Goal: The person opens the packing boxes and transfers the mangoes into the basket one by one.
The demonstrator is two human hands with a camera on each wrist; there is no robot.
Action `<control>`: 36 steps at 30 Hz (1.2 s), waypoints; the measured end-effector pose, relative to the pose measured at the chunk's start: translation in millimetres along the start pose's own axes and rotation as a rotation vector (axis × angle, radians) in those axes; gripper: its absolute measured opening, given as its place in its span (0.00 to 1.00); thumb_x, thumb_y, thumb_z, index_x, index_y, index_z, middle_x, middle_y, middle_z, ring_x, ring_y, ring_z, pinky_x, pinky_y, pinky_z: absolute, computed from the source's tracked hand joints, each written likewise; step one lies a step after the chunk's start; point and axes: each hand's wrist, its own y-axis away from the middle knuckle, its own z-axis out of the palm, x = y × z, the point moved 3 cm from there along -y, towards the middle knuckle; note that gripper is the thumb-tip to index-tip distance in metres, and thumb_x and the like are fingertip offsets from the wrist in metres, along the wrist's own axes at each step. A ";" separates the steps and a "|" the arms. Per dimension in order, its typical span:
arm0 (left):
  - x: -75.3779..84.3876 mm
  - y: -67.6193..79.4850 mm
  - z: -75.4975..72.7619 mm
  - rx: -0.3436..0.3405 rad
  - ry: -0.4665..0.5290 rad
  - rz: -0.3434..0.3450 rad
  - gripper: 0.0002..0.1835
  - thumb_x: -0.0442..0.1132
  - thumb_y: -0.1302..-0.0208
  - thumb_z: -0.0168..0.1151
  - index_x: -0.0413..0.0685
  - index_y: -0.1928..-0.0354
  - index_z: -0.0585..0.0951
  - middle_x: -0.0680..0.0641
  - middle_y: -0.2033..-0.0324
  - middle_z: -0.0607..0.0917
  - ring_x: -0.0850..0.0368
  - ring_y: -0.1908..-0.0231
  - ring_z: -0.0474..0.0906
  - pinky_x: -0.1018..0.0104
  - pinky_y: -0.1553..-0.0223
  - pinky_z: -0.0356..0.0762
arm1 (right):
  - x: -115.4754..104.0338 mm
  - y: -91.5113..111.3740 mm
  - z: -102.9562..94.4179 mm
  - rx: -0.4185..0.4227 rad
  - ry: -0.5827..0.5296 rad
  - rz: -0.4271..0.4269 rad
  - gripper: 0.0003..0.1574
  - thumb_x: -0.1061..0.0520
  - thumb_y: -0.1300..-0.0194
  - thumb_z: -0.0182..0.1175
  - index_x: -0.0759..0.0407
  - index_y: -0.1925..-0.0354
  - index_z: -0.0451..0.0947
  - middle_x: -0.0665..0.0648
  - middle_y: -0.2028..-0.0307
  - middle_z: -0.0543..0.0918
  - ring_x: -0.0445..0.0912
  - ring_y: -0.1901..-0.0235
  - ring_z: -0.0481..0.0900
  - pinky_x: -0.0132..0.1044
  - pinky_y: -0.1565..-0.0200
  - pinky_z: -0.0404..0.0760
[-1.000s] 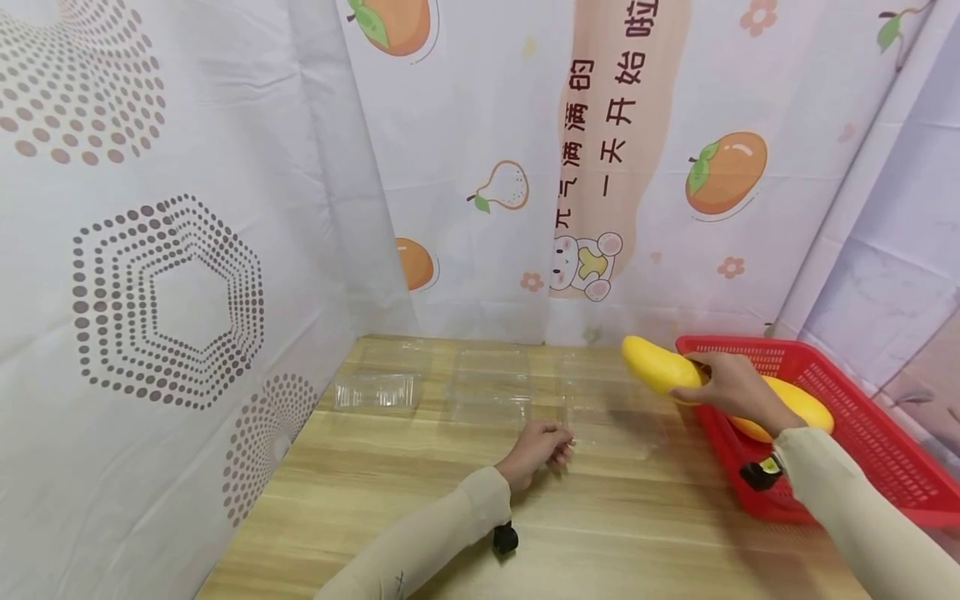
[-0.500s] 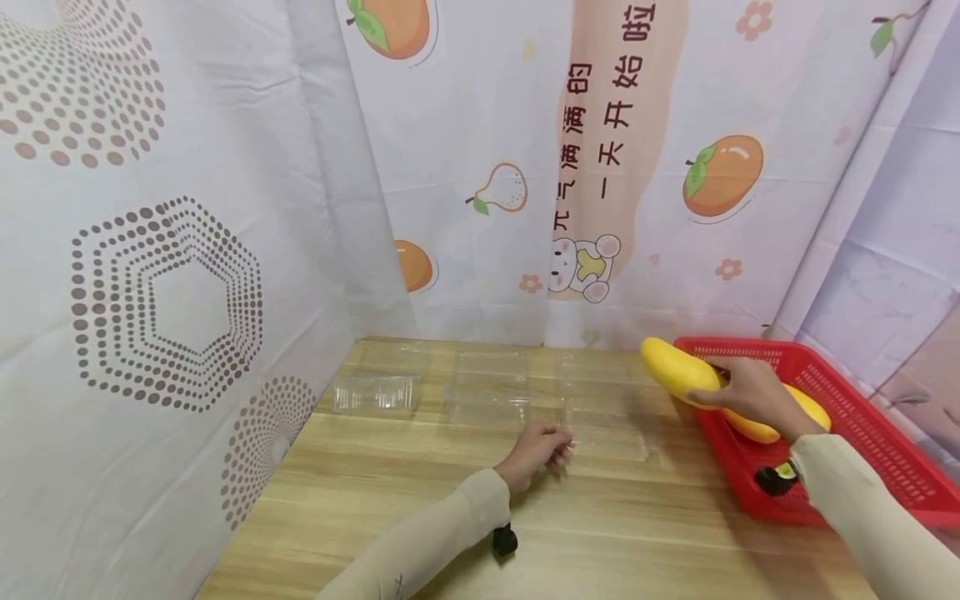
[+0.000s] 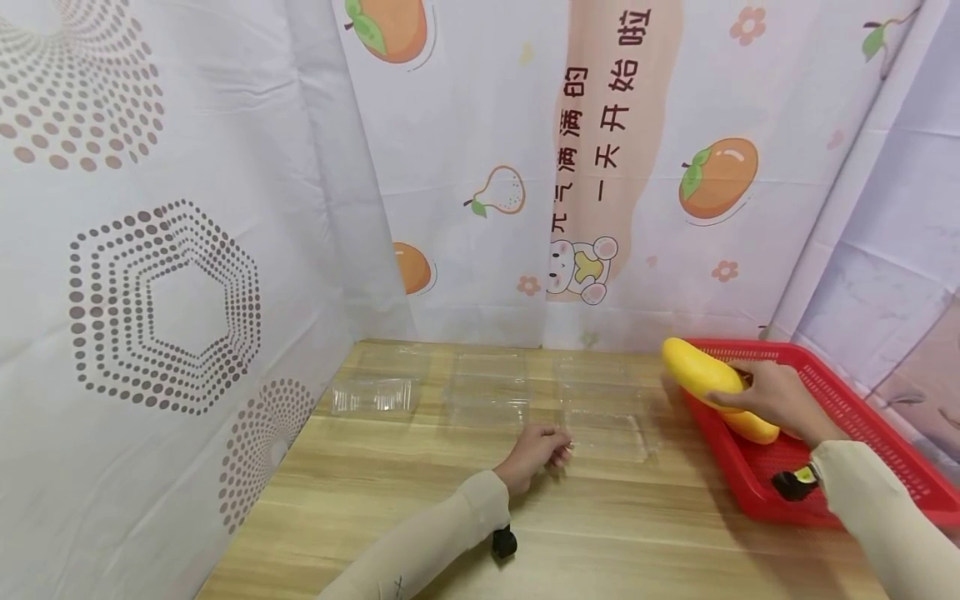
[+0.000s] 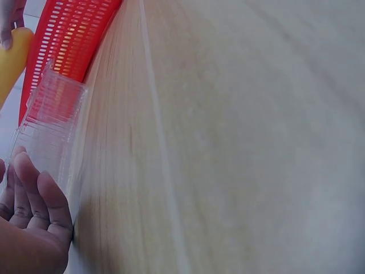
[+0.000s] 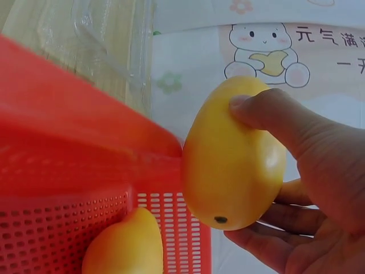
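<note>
My right hand (image 3: pixel 776 400) grips a yellow mango (image 3: pixel 701 371) above the left rim of the red basket (image 3: pixel 750 492). In the right wrist view, the thumb presses on one side of the mango (image 5: pixel 228 165) and the fingers lie beneath it. Another mango (image 5: pixel 128 245) rests inside the basket, partly hidden by my right hand in the head view. My left hand (image 3: pixel 534 454) is at the front left corner of the nearest clear plastic box (image 3: pixel 603 433), fingers curled at its edge. In the left wrist view, those fingers (image 4: pixel 40 200) overlap the box (image 4: pixel 48 125).
More clear plastic boxes stand in rows on the wooden table (image 3: pixel 420 483), one at the left (image 3: pixel 373 396) and one in the middle (image 3: pixel 489 408). A printed curtain (image 3: pixel 465 275) closes off the back, and another dotted curtain (image 3: pixel 187 292) hangs at the left.
My right hand has moved right with the mango, from beside the basket to over its left rim. My left hand keeps its place at the box corner.
</note>
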 end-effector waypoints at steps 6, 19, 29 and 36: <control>-1.8 1.6 0.5 0.001 -0.002 0.002 0.12 0.39 0.27 0.62 0.36 0.62 0.86 0.49 0.75 0.84 0.62 0.77 0.77 0.71 0.72 0.77 | 8.1 5.2 -3.9 -0.018 0.011 0.015 0.44 0.34 0.43 0.76 0.68 0.45 0.82 0.52 0.70 0.80 0.50 0.68 0.73 0.40 0.68 0.71; 1.4 1.1 1.9 -0.010 0.013 -0.003 0.12 0.37 0.27 0.61 0.32 0.59 0.85 0.48 0.74 0.84 0.62 0.77 0.76 0.71 0.73 0.76 | 28.0 16.7 -9.0 -0.039 0.064 0.041 0.52 0.37 0.43 0.76 0.78 0.40 0.76 0.61 0.65 0.85 0.54 0.67 0.76 0.43 0.67 0.74; -0.4 -0.3 -0.4 -0.014 0.034 -0.004 0.13 0.37 0.27 0.61 0.31 0.54 0.85 0.46 0.72 0.85 0.62 0.76 0.76 0.72 0.72 0.76 | 47.0 30.1 -12.3 -0.038 0.114 0.075 0.55 0.36 0.44 0.76 0.81 0.41 0.73 0.70 0.62 0.84 0.57 0.66 0.77 0.42 0.69 0.75; -0.6 -0.6 -2.6 -0.014 0.024 -0.013 0.12 0.37 0.27 0.61 0.32 0.57 0.85 0.46 0.73 0.85 0.63 0.77 0.76 0.71 0.73 0.76 | 61.1 41.3 -15.5 -0.062 0.097 0.116 0.59 0.36 0.42 0.75 0.85 0.39 0.69 0.71 0.62 0.83 0.56 0.66 0.76 0.42 0.69 0.76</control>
